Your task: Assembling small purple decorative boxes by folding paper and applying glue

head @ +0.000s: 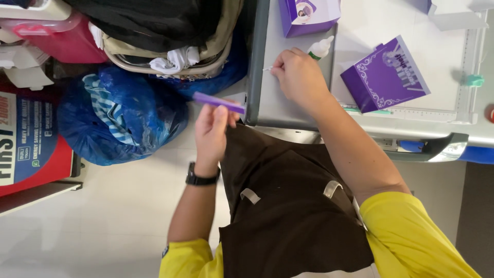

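Two hands at work at the edge of a grey table (288, 103).

Off the table's near-left corner, the left hand (212, 131) has its fingers clamped on a flat purple strip (218, 103). Over the table, the right hand (299, 77) pinches a thin white stick (267, 68), just beside a small white bottle (320, 48). Right of the bottle lies a purple box (386, 74); a blue bag (121, 116) sits on the floor left of the table.

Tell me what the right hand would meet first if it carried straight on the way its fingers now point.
The right hand, pinching a thin white stick, points leftward over the grey table. Going on, it would probably pass the table's edge and meet the crumpled dark-blue plastic bag first, though depth is unclear.
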